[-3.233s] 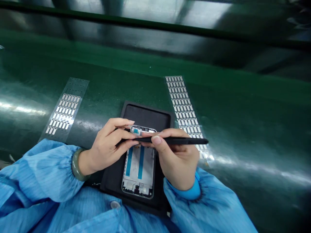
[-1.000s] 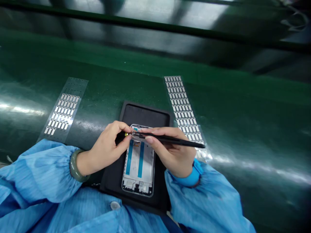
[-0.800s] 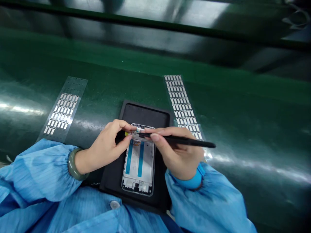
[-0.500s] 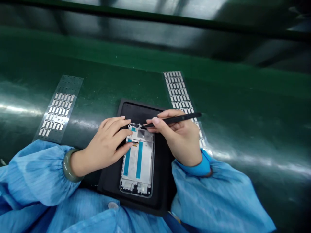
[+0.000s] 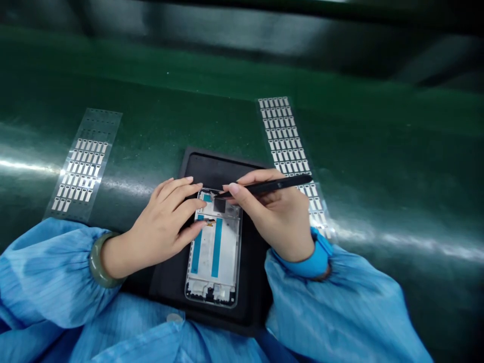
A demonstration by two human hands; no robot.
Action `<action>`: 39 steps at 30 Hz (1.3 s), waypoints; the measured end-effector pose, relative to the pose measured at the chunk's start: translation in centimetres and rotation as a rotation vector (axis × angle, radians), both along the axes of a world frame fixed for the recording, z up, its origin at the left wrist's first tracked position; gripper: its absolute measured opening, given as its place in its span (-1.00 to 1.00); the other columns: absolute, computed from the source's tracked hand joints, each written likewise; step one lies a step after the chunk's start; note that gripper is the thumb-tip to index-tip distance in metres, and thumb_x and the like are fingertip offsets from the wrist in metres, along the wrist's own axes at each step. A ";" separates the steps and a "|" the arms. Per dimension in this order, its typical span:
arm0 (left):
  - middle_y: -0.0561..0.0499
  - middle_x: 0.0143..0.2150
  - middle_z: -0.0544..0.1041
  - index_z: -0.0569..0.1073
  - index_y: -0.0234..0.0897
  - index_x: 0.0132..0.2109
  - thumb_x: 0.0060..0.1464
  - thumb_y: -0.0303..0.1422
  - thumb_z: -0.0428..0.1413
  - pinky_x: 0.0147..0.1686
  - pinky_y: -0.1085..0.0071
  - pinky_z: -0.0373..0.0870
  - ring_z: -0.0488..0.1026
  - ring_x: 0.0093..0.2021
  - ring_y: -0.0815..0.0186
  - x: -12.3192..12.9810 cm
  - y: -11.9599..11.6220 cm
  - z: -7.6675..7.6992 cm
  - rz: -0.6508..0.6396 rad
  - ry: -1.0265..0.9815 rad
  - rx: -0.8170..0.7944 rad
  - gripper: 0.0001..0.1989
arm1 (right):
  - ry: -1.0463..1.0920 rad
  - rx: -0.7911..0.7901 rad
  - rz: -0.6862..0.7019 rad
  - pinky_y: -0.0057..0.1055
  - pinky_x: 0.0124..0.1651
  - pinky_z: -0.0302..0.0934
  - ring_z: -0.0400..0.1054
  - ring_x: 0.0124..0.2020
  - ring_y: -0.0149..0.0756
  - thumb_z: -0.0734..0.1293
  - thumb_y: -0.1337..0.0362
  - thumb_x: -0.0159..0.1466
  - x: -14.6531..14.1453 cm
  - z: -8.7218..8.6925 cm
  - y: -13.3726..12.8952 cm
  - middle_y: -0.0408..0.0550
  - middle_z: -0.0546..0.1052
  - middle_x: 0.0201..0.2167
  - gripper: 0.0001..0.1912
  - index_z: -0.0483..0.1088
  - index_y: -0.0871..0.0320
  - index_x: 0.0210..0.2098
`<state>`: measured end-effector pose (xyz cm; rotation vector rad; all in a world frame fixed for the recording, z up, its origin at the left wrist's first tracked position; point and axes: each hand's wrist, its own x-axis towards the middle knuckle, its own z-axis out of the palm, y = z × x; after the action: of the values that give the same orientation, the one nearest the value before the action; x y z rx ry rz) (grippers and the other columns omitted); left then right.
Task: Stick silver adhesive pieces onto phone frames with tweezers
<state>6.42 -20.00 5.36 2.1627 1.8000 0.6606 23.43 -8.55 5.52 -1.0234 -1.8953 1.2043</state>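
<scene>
A phone frame [image 5: 207,252], silvery with teal strips and a clear rim, lies face-down or open-backed on a black tray [image 5: 162,282]. My left hand [image 5: 164,219] rests along its upper left edge, fingers stretched out, the thumb tip beside a small golden-brown flex cable [image 5: 210,222]. Pinched in my right hand [image 5: 282,217] is a pair of black tweezers [image 5: 274,185]. Their points reach the top of the frame, just above a dark square patch. Whether anything sits between the points is too small to tell.
On the green bench top [image 5: 397,191] lie two clear sheets of small whitish stickers: the left sheet [image 5: 81,169], with bare rows at its far end, and the right sheet [image 5: 285,136], partly behind my right hand. A dark bar crosses the far side.
The view has shifted slightly. The tweezer points have moved a little left along the top of the phone frame. My left hand stays in the same place on it.
</scene>
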 end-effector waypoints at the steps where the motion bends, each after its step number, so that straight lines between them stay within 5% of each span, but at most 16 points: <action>1: -0.14 0.11 0.36 0.37 -0.27 -0.02 0.15 -0.30 0.05 0.16 0.01 0.15 0.17 0.21 0.08 0.0 0.0 0.0 0.001 0.004 0.001 -0.74 | -0.005 0.007 -0.001 -0.42 -0.49 0.38 0.43 -0.53 -0.33 0.41 0.18 0.16 0.0 0.0 0.0 -0.15 0.50 -0.45 -0.83 0.37 0.10 -0.34; 39: -0.22 0.07 0.30 0.34 -0.34 0.08 0.15 -0.42 -0.01 0.11 0.03 0.21 0.22 0.13 0.05 0.4 0.4 0.1 -0.044 0.128 0.038 -0.66 | -0.085 0.201 -0.015 -0.51 -0.52 0.32 0.41 -0.54 -0.41 0.40 0.26 0.16 -0.1 0.0 -0.3 -0.20 0.48 -0.44 -0.89 0.37 0.10 -0.36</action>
<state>6.87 -19.59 5.48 2.3109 1.8093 0.5620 23.30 -8.83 5.54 -0.9914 -2.0240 0.9524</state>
